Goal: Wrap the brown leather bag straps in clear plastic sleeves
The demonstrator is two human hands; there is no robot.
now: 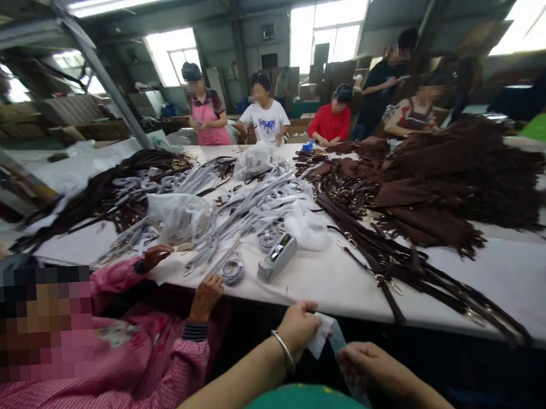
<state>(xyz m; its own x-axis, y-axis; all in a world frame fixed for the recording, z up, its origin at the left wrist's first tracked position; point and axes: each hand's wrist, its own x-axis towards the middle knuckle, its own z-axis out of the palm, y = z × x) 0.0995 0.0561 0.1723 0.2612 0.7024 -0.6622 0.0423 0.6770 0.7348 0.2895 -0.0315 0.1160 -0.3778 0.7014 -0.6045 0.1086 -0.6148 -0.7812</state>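
My left hand [299,329], with a silver bangle at the wrist, is closed on a strip of whitish translucent material [324,336] just off the table's front edge. Lower and to the right, my right hand [362,362] pinches the hanging part of the same strip, which folds between both hands. A grey tape dispenser [278,256] stands on the table beyond my hands. Beside it lies a coiled grey strap [232,270]. Wrapped grey straps [250,209] are heaped behind them.
On the left, a person in pink checked sleeves [190,357] has both hands at the table edge. Dark straps [396,258] and brown pieces [456,175] cover the white table's [333,281] right side. Several people stand or sit across it.
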